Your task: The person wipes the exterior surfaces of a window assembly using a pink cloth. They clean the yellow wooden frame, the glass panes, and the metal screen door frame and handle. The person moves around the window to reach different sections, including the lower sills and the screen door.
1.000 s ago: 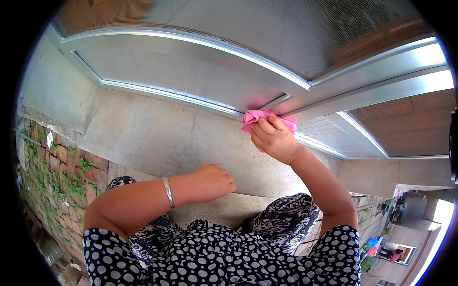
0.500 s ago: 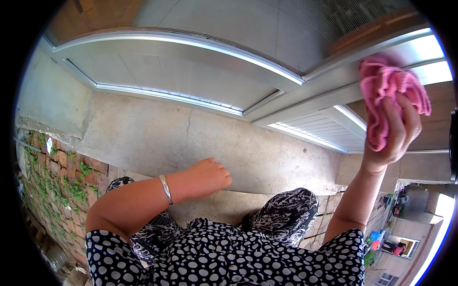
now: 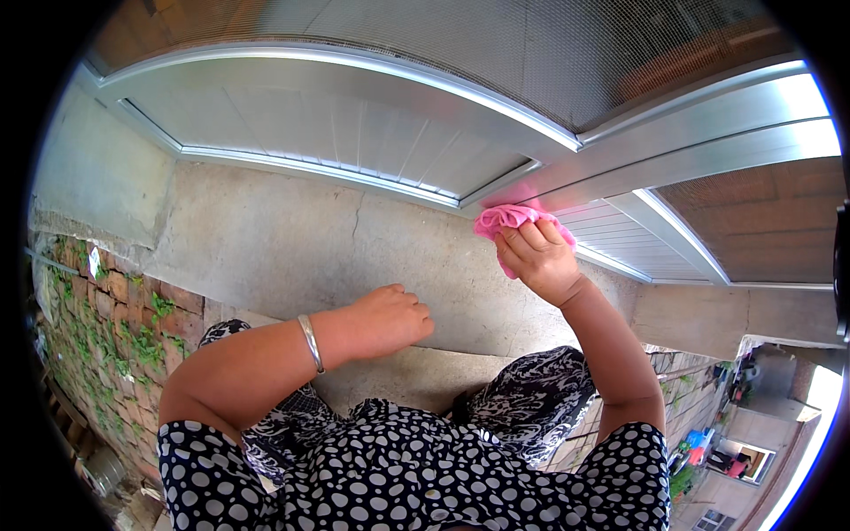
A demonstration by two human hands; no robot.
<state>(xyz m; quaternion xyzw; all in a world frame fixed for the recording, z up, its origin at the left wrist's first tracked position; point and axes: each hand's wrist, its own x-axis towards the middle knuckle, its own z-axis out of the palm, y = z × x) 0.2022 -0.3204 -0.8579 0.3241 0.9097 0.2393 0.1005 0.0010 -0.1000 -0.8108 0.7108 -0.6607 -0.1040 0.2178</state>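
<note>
Weedy brick paving (image 3: 133, 332), left; rounded container (image 3: 104, 472), apparently clear, lower left; building (image 3: 751, 425), right.

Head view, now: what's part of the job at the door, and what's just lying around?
Job:
- pink cloth, against the door frame
- right hand, holding it
- door frame

Just around:
- white scrap on the bricks, left
- weeds between them
- blue object, far right, too small to identify

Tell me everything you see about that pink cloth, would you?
The pink cloth looks soft, perhaps towel-like, and is bunched into loose folds. The person's right-hand grip covers part of it, with fabric showing beyond both sides. It appears pressed against the lower end of the silvery door frame, where a pinkish reflection shows on the metal.
</note>
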